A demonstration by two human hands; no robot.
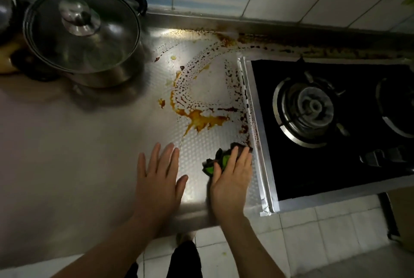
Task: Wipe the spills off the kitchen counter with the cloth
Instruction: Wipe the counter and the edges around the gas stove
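An orange-brown spill (pixel 201 118) pools in the middle of the steel counter (pixel 89 154), with dark smeared trails curving up toward the back edge and along the stove's rim. A dark cloth with green patches (pixel 220 157) lies bunched near the counter's front, beside the stove. My right hand (pixel 233 177) presses flat on the cloth with straight fingers. To the left of the cloth, my left hand (pixel 158 177) rests flat on the bare counter, fingers spread.
A steel pot with a glass lid (pixel 83 31) stands at the back left. A black gas stove (pixel 336 125) with burners fills the right side. Tiled wall runs behind; white floor tiles show below the counter's front edge.
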